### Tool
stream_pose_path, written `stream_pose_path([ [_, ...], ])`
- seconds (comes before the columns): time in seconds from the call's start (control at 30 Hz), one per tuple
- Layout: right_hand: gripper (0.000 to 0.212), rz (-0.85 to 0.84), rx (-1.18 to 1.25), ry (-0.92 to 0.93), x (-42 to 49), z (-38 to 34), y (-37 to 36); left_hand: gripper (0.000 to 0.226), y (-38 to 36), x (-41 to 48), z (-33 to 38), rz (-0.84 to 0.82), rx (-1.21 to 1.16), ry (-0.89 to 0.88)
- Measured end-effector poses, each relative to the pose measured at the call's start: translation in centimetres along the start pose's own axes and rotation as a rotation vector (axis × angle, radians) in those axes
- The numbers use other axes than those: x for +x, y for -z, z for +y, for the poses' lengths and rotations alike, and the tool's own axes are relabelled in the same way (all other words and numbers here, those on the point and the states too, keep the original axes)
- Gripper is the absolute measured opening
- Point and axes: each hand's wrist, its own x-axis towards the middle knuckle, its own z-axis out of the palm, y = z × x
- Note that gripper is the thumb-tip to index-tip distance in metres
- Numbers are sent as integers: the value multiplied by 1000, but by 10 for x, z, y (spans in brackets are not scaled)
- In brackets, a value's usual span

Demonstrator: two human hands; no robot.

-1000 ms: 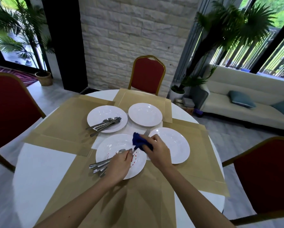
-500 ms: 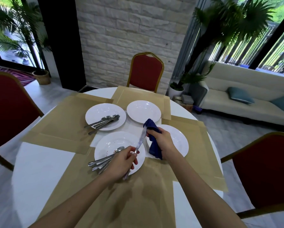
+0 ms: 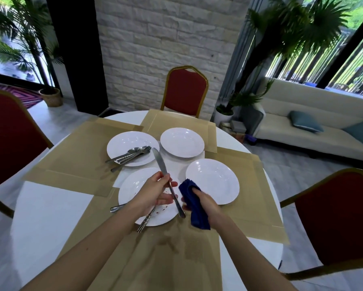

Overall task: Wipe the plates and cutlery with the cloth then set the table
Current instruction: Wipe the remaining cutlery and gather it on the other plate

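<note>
Over the near-edge plate point(image 3: 132, 185), left hand point(image 3: 153, 193) is pinching the table knife point(image 3: 158, 160) mid-shaft, blade pointing away, handle slanting near-right; right hand point(image 3: 205, 203) is gripping the blue cloth point(image 3: 198, 217) just beside that handle.

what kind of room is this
Most likely a dining area in an open-plan home or small venue: a round white table laid with placemats and white plates, red banquet-style chairs around it, and a cream sofa beside large windows.

Bright window daylight, soft blur, fisheye edges
</note>
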Motion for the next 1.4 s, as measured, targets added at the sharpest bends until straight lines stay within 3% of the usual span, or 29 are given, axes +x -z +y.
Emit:
stream_pose_path([
  [0.13,41,-174,238,-58,-10,24,-20,14,1,6,-5,114,45,-70],
  [0.27,50,-266,360,-35,-18,31,-28,16,8,5,-7,159,277,-121],
  [0.53,34,-396,251,-108,-29,5,-21,16,16,-1,4,117,122,-73],
  [0.67,19,-373,-19,102,-35,-4,-29,12,15,1,6,182,125,-64],
  [0.77,23,-347,-219,193,-35,-8,-36,12,17,1,4,236,120,-100],
  [0.93,32,-424,-162,57,-35,-9,-33,15,18,7,-2,301,45,-70],
  [1.07,33,-482,-141,-52,-32,-6,-25,15,20,14,-4,265,-266,30],
  [1.17,34,-459,-168,-100,-15,-4,-22,19,31,29,-2,335,-383,75],
  [1.27,36,-315,-123,-123,11,0,-23,22,59,57,0,429,-407,206],
  [1.4,50,-180,126,-224,37,-5,-19,25,87,86,9,418,-61,286],
])
